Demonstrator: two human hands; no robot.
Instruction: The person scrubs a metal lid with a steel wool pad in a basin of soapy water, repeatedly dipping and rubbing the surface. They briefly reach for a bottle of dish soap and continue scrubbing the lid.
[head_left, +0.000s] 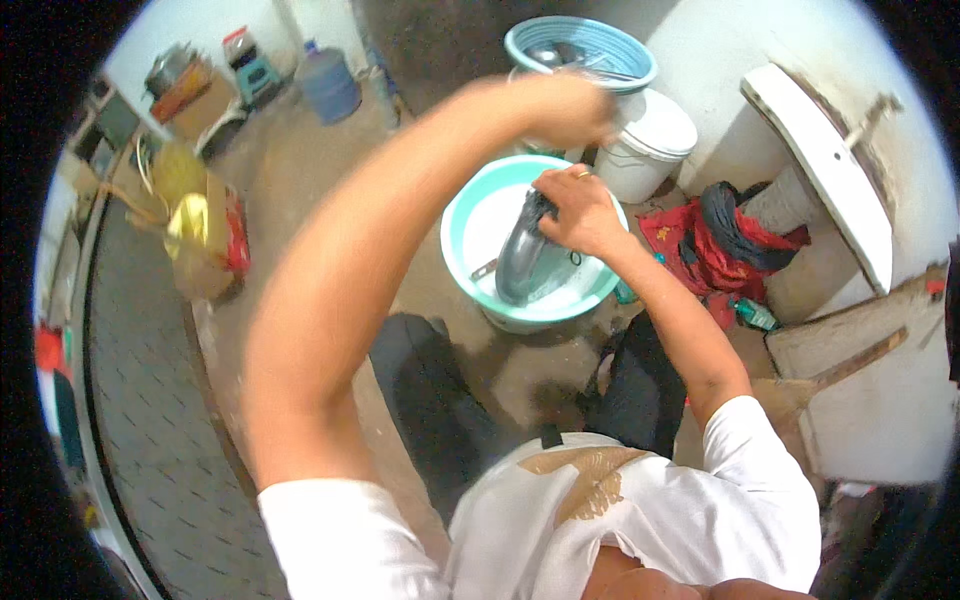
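My right hand (581, 206), with a ring on one finger, grips the upper end of a glossy dark grey object (519, 262). The object leans into a mint-green basin (454, 255) of whitish, sudsy liquid; its exact kind is unclear. Dark, rough material shows under my fingers there. A flat metal utensil (484, 269) with a hole rests in the basin to the left. My left hand (577, 111) is blurred, raised beyond the basin, in front of a blue basket (517, 49). Whether it holds anything cannot be seen. Kitchenware (559, 54) lies in that basket.
A lidded white bucket (637, 169) stands behind the basin. Red and dark cloth (720, 232) lies at right beneath a white sink (825, 150), near a green bottle (754, 315). A water jug (328, 82) and a cardboard box (206, 112) sit at back left.
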